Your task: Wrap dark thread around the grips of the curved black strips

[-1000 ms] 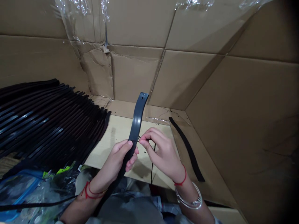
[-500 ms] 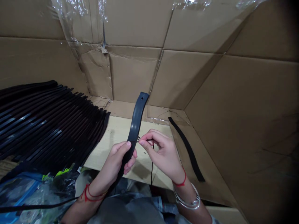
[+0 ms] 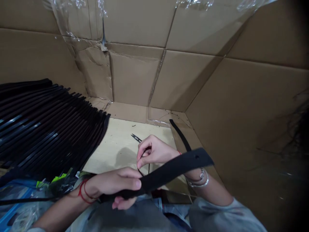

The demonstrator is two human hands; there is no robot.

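Observation:
My left hand (image 3: 118, 187) is closed around a flat black strap (image 3: 173, 169) that now lies almost level, its free end with a small hole pointing right. Just behind it my right hand (image 3: 154, 151) pinches a thin black thread (image 3: 149, 168) that hangs down to the strap. Small black snips (image 3: 136, 138) lie on the pale wooden board (image 3: 120, 151), just left of my right hand's fingers. My right wrist, with its metal bangles, is partly hidden behind the strap.
A large stack of black straps (image 3: 48, 125) covers the left side. Another single black strap (image 3: 180, 135) lies on the cardboard floor at right. Cardboard walls (image 3: 193, 80) enclose the space. Plastic bags (image 3: 21, 199) lie at lower left.
The strap has swung from upright to almost level, its holed end now pointing right. My left hand moved down and towards me. The snips on the board have come into sight.

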